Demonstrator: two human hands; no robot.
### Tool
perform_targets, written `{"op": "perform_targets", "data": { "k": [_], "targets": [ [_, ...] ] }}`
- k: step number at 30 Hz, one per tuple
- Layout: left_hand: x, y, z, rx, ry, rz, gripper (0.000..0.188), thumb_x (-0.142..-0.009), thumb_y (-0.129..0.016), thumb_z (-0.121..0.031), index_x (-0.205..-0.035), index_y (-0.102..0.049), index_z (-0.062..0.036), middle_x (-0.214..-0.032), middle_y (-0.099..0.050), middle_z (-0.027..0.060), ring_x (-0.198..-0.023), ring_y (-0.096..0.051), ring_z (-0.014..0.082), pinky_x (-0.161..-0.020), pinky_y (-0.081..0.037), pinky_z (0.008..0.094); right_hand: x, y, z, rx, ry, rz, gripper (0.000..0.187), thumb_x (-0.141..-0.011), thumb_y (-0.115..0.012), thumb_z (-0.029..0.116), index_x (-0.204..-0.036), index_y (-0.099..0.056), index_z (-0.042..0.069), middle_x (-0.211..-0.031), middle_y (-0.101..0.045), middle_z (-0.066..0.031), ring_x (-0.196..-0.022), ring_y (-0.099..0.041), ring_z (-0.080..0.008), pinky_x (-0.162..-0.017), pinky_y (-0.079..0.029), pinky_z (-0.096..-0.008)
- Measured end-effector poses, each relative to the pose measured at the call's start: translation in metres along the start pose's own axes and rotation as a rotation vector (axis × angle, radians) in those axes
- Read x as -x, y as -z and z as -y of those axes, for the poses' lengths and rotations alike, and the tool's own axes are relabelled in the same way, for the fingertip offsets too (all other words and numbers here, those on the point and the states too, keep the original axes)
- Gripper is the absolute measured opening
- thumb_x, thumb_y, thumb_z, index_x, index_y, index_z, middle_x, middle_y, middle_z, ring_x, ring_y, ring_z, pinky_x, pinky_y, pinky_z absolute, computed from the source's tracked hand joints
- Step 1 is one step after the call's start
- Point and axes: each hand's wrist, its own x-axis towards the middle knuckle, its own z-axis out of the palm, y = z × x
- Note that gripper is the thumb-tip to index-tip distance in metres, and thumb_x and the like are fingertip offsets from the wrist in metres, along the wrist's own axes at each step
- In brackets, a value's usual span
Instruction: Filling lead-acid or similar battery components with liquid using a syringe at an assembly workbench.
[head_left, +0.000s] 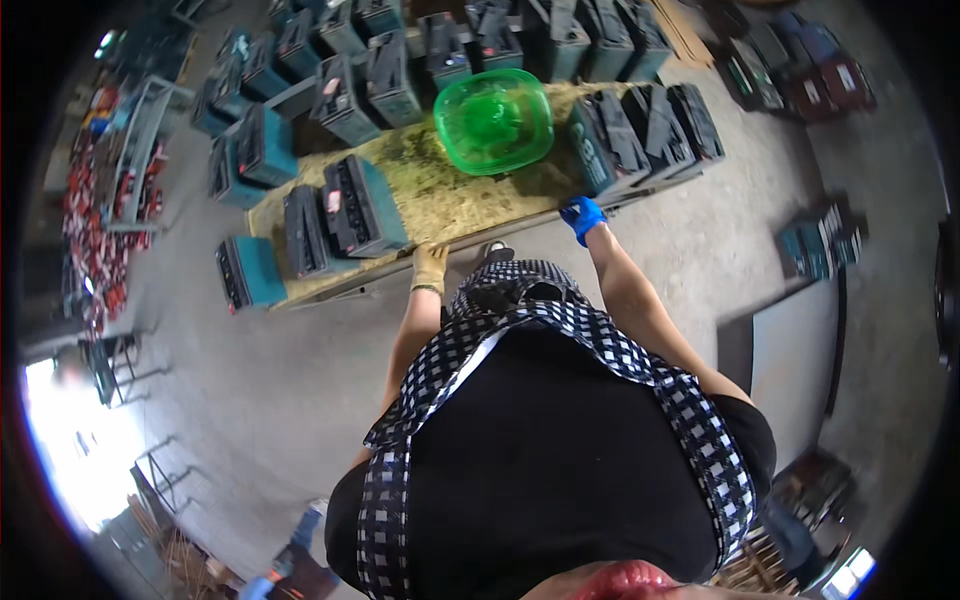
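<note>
My left hand (430,270), in a pale yellow glove, rests its fingers on the front edge of a low worktable (430,170) with a stained yellowish top. Further right, my right hand (583,220), in a blue glove, is curled at the same edge, just in front of a group of batteries. On the table, a translucent green plastic basin (494,122) stands between the hands and beyond them. A teal block battery with a black top (363,207) stands nearest my left hand. Close to my right hand is another teal battery (607,143). Neither hand holds a battery or the basin.
Several more teal batteries (395,80) stand in rows along the table's far side. A battery (248,272) is at its left end. Red items lie by a metal rack (140,160) at far left. More batteries (822,240) stand on the floor at right, near a grey panel (795,345).
</note>
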Motion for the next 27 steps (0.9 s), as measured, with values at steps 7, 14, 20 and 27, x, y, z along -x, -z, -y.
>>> {"op": "perform_targets", "data": {
  "k": [7, 14, 20, 27],
  "targets": [
    [0.007, -0.009, -0.007, -0.002, 0.008, -0.084, 0.037, -0.081, -0.053, -0.002, -0.117, -0.049, 0.0011, -0.119, -0.051, 0.0153, -0.114, -0.05, 0.0318, -0.106, -0.041, 0.0503, 0.024, -0.014, 0.049, -0.661, -0.367, -0.114, 0.008, -0.083, -0.06, 0.006, -0.09, -0.063, 0.004, -0.09, -0.064, -0.0165, -0.083, -0.065, -0.0317, -0.078, -0.059, -0.0413],
    [0.011, -0.012, -0.012, 0.012, 0.009, -0.08, 0.053, -0.086, -0.051, -0.006, -0.136, -0.035, 0.0012, -0.136, -0.039, 0.0129, -0.129, -0.04, 0.0301, -0.116, -0.029, 0.0498, 0.022, -0.007, 0.044, -0.489, -0.429, -0.071, 0.023, -0.08, -0.071, 0.012, -0.101, -0.062, 0.008, -0.087, -0.061, -0.0136, -0.073, -0.065, -0.0304, -0.065, -0.06, -0.0415],
    [0.016, -0.003, -0.011, -0.03, -0.034, -0.029, 0.047, -0.092, -0.051, -0.013, -0.134, -0.037, 0.0019, -0.138, -0.041, 0.014, -0.134, -0.037, 0.0315, -0.114, -0.034, 0.0483, 0.018, -0.002, 0.021, -0.431, -0.509, -0.04, 0.032, -0.079, -0.075, 0.015, -0.107, -0.059, 0.013, -0.086, -0.056, -0.0114, -0.067, -0.061, -0.0282, -0.062, -0.056, -0.0441],
    [0.012, 0.011, -0.028, -0.158, 0.061, -0.07, 0.03, -0.092, -0.05, -0.011, -0.118, -0.046, 0.0038, -0.128, -0.048, 0.0163, -0.123, -0.047, 0.0326, -0.109, -0.042, 0.0495, 0.042, -0.004, 0.012, -0.4, -0.51, 0.031, 0.026, -0.081, -0.074, 0.023, -0.103, -0.061, 0.02, -0.079, -0.053, -0.0068, -0.063, -0.056, -0.0234, -0.058, -0.053, -0.0423]
  ]
}}
